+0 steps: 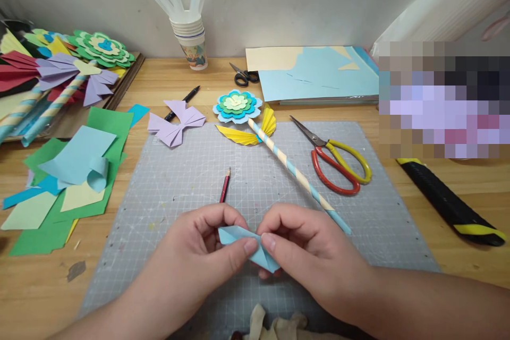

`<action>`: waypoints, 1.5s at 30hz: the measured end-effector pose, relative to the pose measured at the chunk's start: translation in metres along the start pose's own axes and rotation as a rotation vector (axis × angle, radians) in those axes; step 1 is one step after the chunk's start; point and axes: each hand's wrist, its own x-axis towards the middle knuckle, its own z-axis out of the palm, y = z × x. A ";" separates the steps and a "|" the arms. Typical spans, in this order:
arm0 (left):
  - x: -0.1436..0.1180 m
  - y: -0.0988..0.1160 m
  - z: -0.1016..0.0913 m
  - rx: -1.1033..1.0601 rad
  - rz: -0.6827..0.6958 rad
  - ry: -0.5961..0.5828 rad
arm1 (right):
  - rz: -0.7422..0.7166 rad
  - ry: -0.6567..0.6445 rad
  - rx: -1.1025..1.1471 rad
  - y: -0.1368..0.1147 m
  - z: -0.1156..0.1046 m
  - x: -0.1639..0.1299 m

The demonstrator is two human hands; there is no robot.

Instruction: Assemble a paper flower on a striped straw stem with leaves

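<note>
Left hand (209,255) and right hand (319,255) both pinch a folded light-blue paper (261,259) between thumbs and fingers, above the near part of the grey cutting mat (179,170). Beyond them: a dark red pencil (225,186), a paper flower (236,105) with a striped stem, red-and-yellow-handled scissors (332,156) right of that stem. Lilac paper bow (181,119) at left, overlapping a black pen (192,95).
</note>
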 end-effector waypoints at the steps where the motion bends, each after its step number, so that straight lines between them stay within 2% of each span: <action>1: 0.000 -0.001 0.000 -0.003 -0.005 -0.003 | -0.002 0.001 -0.004 0.000 0.000 0.000; 11: -0.001 0.000 0.001 0.043 0.001 -0.013 | 0.002 -0.030 -0.014 0.002 -0.001 -0.001; 17: -0.004 -0.003 0.001 0.236 0.058 -0.041 | -0.058 -0.060 -0.205 0.002 -0.004 0.000; 23: -0.004 -0.002 0.000 0.296 -0.149 -0.173 | -0.123 -0.120 -0.318 0.000 -0.006 -0.001; 28: -0.002 -0.004 0.000 0.325 -0.169 -0.184 | -0.172 -0.075 -0.420 0.005 -0.004 0.000; 32: -0.002 -0.008 -0.001 0.210 -0.123 -0.193 | -0.224 0.030 -0.428 0.004 -0.001 0.001; 36: -0.001 -0.009 -0.001 0.025 -0.038 -0.186 | -0.194 0.103 -0.351 -0.001 -0.001 0.002; 39: 0.000 -0.007 -0.001 -0.056 -0.045 -0.150 | -0.155 0.096 -0.306 -0.001 -0.001 0.003; 45: 0.001 -0.003 0.000 -0.146 -0.028 -0.200 | -0.092 -0.008 -0.186 0.000 -0.004 0.002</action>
